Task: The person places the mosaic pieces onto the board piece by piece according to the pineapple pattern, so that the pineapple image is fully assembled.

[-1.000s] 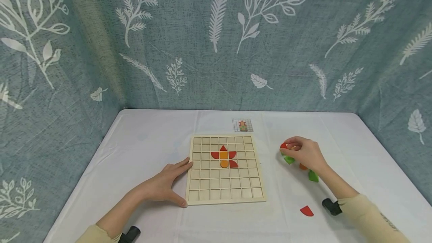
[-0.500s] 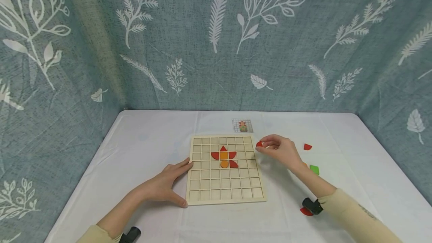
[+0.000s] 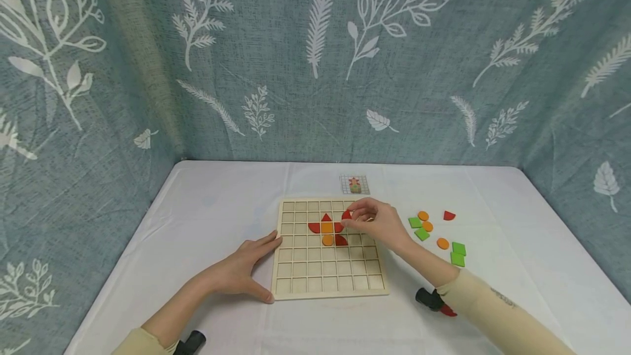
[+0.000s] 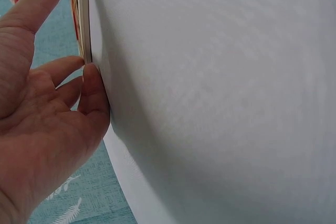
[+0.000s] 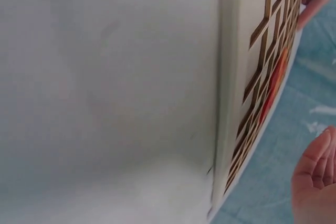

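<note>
A wooden grid board (image 3: 330, 284) lies on the table, its cells partly filled with red and orange pieces. Over its upper right part, my right hand (image 3: 377, 223) pinches a red piece with a rounded edge (image 3: 346, 215) between thumb and fingers. My left hand (image 3: 236, 267) rests against the board's left edge, fingers spread and thumb near the lower corner. Set in the grid are a red triangle (image 3: 326, 217), an orange square (image 3: 327, 227), an orange circle (image 3: 327, 240) and red quarter circles (image 3: 341, 240). The right wrist view shows my right hand (image 5: 315, 177) only in part.
Orange circles (image 3: 442, 243), green pieces (image 3: 457, 258) and a red quarter circle (image 3: 449, 216) lie loose right of the board. Another red piece (image 3: 448, 311) is partly covered by the right wrist camera. Behind the board lies a small pattern card (image 3: 354, 184).
My right hand has moved left from the loose pieces to above the board, carrying the red piece. The loose pieces it covered now show. My left hand has stayed in place.
</note>
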Demonstrator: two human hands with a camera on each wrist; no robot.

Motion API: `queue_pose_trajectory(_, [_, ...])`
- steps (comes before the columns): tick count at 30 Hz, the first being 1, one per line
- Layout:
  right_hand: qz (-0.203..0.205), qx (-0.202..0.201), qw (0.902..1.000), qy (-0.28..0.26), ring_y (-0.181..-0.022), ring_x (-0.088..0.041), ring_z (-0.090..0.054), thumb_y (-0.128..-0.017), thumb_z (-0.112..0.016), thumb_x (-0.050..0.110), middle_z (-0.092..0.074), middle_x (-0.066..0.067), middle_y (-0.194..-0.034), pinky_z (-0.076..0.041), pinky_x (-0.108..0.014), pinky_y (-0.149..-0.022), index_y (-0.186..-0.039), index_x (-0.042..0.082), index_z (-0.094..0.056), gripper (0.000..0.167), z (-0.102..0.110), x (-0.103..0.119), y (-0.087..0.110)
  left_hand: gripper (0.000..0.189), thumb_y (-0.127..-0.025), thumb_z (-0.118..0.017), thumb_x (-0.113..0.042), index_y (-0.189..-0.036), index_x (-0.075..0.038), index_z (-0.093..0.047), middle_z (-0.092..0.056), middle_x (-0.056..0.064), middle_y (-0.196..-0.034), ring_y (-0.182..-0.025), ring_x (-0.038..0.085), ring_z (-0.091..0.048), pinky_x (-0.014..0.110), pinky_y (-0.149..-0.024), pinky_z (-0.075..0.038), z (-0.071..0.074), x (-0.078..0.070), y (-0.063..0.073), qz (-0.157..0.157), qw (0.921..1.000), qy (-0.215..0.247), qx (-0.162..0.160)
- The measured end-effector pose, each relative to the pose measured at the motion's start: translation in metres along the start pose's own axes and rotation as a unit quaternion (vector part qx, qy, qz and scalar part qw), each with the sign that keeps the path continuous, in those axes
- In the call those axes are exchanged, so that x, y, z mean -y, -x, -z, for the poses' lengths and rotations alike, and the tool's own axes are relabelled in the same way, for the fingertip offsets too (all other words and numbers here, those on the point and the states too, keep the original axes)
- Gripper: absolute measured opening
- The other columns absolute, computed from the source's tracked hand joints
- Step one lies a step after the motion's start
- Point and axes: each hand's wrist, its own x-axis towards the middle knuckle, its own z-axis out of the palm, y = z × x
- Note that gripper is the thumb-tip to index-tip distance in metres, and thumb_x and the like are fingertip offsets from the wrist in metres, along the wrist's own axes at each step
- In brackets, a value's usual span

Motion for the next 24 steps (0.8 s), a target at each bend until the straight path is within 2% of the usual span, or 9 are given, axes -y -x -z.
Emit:
queue_pose_trajectory(11, [0.018,0.04,0.999,-0.001,-0.077,-0.015,-0.062,-0.079,-0.082,0.027,-0.067,0.003,-0.082,-0.05,-0.028,-0.069,-0.103,0.011,-0.07,0.031,-0.029,0.01,-0.007,0.114,-0.064,-0.089,-0.044,-0.153,-0.004,-0.029,-0.016,0.014,-0.161,-0.133,0.035,-0.029,0.059,-0.105,-0.028,-0.001,0.004,-0.001,-0.007,1.0,-0.002,0.001])
queue_pose_trajectory(18, [0.028,0.066,0.9969,0.033,-0.071,-0.014,-0.061,-0.078,-0.082,0.027,-0.066,0.003,-0.079,-0.05,-0.027,-0.063,-0.1,0.012,-0.07,0.029,-0.042,0.012,-0.012,0.114,-0.064,-0.089,-0.045,-0.153,-0.005,-0.03,-0.017,0.012,-0.161,-0.135,0.035,-0.028,0.059,-0.104,-0.029,-0.001,0.004,-0.001,-0.007,0.9999,-0.009,-0.001])
queue_pose_trajectory(24, [0.039,0.094,0.991,0.086,-0.065,-0.01,-0.058,-0.078,-0.083,0.029,-0.062,0.006,-0.072,-0.048,-0.025,-0.062,-0.095,0.011,-0.069,0.029,-0.05,0.01,-0.019,0.113,-0.065,-0.088,-0.044,-0.153,-0.004,-0.029,-0.016,0.013,-0.161,-0.135,0.036,-0.027,0.059,-0.104,-0.029,0.0,0.004,-0.001,-0.005,1.0,-0.007,0.001])
